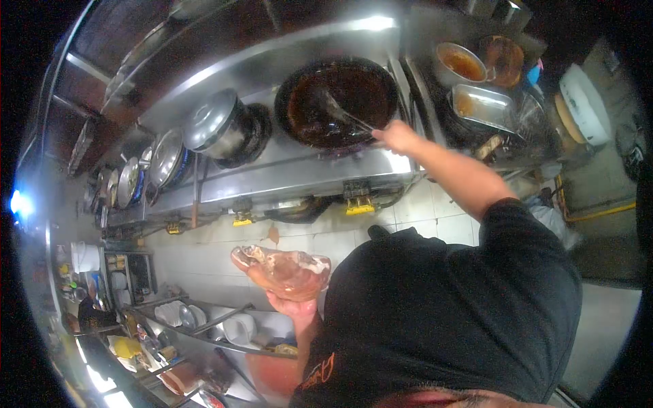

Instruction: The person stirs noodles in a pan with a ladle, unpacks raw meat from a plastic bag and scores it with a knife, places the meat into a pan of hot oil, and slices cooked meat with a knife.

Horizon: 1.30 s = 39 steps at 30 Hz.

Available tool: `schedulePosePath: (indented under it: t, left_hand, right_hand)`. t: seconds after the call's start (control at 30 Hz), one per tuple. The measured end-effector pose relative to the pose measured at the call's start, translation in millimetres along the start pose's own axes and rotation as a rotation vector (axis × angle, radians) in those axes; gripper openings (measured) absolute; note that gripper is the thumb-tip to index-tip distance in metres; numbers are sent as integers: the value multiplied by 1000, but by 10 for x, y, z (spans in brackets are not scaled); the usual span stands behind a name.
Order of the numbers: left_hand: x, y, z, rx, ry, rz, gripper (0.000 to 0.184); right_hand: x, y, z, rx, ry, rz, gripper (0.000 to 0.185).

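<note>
A large chunk of raw meat (286, 272), pinkish with pale fatty parts, rests on my left hand (294, 306). The palm supports it from below, away from the stove and over the floor. My right hand (400, 138) is closed around the handle of a long metal cooking utensil (348, 118). That utensil reaches into a wide black wok (291, 88) holding dark, glossy liquid. Its far end is blurred, so I cannot tell whether it is a ladle or tongs.
A lidded steel pot (228, 139) stands left of the wok on the steel stove (258, 170). Pan lids (166, 156) line the left. On the right are a pot of orange-brown sauce (462, 62), a rectangular metal tray (500, 112) and a white basin (586, 102). Shelving (204, 333) stands lower left.
</note>
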<state>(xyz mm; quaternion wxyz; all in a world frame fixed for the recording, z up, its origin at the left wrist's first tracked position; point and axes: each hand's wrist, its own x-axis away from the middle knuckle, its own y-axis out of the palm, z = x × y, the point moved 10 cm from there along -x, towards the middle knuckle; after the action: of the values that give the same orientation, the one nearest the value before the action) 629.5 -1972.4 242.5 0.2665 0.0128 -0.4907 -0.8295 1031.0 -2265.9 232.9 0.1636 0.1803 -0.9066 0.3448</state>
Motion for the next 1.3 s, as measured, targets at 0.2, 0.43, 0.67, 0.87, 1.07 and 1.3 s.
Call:
schedulePosePath:
  t: [0.2, 0.43, 0.67, 0.87, 1.07, 1.3]
  left_hand:
    - [-14, -18, -5, -19, -1, -22, 89]
    - [15, 245, -38, -23, -48, -98, 89]
    - [-44, 198, -26, -5, -29, -61, 85]
    - [-25, 268, -45, -21, -55, -25, 86]
    - [-54, 123, -44, 6, -42, 5, 84]
    - [22, 546, -69, -29, -64, -85, 82]
  right_hand:
    - [131, -614, 134, 256, -105, 179, 52]
    - [297, -1019, 15, 555, -163, 250, 49]
    - [337, -1181, -143, 751, -225, 271, 42]
    - [382, -1215, -129, 784, -220, 265, 42]
    - [719, -1770, -18, 546, -240, 477, 47]
    - [875, -2474, 951, -968, -69, 362, 35]
